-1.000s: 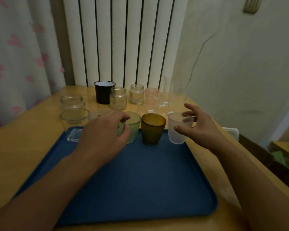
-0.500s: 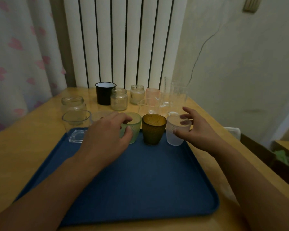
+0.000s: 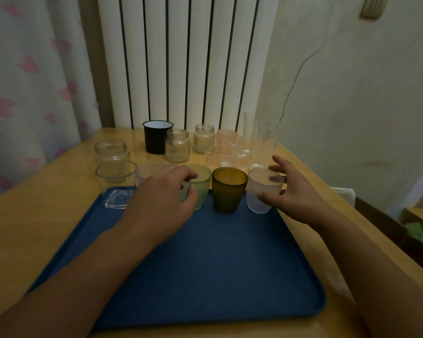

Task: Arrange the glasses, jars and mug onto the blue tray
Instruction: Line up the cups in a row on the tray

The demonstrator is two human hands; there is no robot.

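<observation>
The blue tray lies on the wooden table in front of me. Along its far edge stand a clear square glass, a green glass, an amber glass and a frosted white glass. My left hand grips the green glass, fingers on its rim and thumb on its side, and half hides a pale glass behind it. My right hand curls around the frosted white glass. Beyond the tray stand a black mug, jars and a pink glass.
More jars, a clear spouted beaker and tall clear glasses crowd the table's far side in front of a white radiator. A curtain hangs at left. The table's right edge runs close beside the tray.
My right hand has brought the frosted white glass slightly down and left, so it now stands beside the amber glass. My left hand has stayed on the green glass.
</observation>
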